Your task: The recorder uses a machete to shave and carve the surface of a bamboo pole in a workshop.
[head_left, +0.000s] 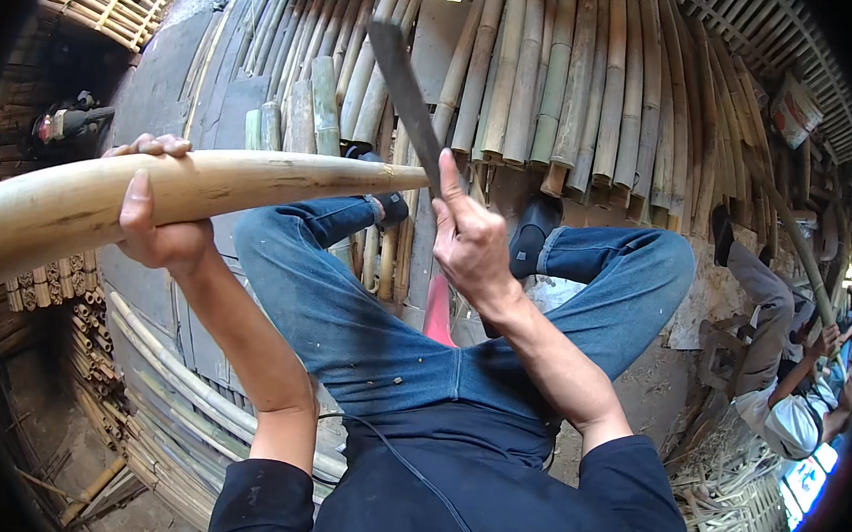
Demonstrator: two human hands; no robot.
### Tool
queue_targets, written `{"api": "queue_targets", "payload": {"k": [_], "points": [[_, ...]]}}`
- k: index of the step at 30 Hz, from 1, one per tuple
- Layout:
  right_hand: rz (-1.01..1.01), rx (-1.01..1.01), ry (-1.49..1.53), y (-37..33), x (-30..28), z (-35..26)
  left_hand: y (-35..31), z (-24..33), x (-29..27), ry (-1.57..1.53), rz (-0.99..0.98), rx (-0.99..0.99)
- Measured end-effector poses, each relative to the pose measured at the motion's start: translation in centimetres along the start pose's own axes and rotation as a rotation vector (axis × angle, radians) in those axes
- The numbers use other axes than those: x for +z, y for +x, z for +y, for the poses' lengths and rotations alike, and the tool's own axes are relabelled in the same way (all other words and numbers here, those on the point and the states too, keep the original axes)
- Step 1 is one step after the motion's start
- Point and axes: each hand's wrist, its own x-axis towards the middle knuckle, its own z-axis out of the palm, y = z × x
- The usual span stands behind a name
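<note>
Gripping a pale bamboo pole [285, 181] in the left half of the frame, the left hand [162, 238] has its thumb on the near face and its other fingers clamped over the far edge, where the pole hides their lower parts. The pole's wide end reaches the left edge; whether it is cut off there is hard to make out. Its narrow end meets a dark blade [407, 94] near the centre, though actual contact cannot be told. The right hand [471, 244] is closed around the blade's lower part, hiding any handle, with one digit lying along it. Between the jeans [591, 286], a pinkish-red object [438, 311] is partly covered. Bamboo lengths [559, 89] fill the top, their far ends cut off. At right, the dark rim cuts into another person [792, 420].
</note>
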Motion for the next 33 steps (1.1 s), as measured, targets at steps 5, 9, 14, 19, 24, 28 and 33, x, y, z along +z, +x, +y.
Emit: {"api": "queue_targets", "payload": {"k": [5, 9, 14, 19, 24, 28, 33], "points": [[-0.383, 0.253, -0.102, -1.3, 2.0, 1.5, 0.5, 0.5, 1.9, 0.023, 0.076, -0.017], [-0.273, 0.255, -0.017, 0.3, 1.3, 1.5, 0.3, 0.7, 1.3, 0.027, 0.018, -0.003], [0.023, -0.007, 0.068, -0.3, -0.1, 0.3, 0.0, 0.3, 0.5, 0.033, 0.04, 0.0], [-0.683, 0.345, -0.37, -3.0, 2.7, 2.8, 0.1, 0.7, 1.4, 0.0, 0.018, 0.001], [-0.486, 0.428, -0.195, -1.1, 0.9, 4.8, 0.2, 0.8, -0.4, 0.063, 0.073, 0.027], [-0.068, 0.138, -0.02, -1.0, 0.0, 3.2, 0.4, 0.7, -2.5, 0.061, 0.056, 0.012], [-0.603, 0.308, -0.181, -3.0, 3.4, 2.2, 0.8, 0.6, -2.1, 0.045, 0.08, -0.001]]}}
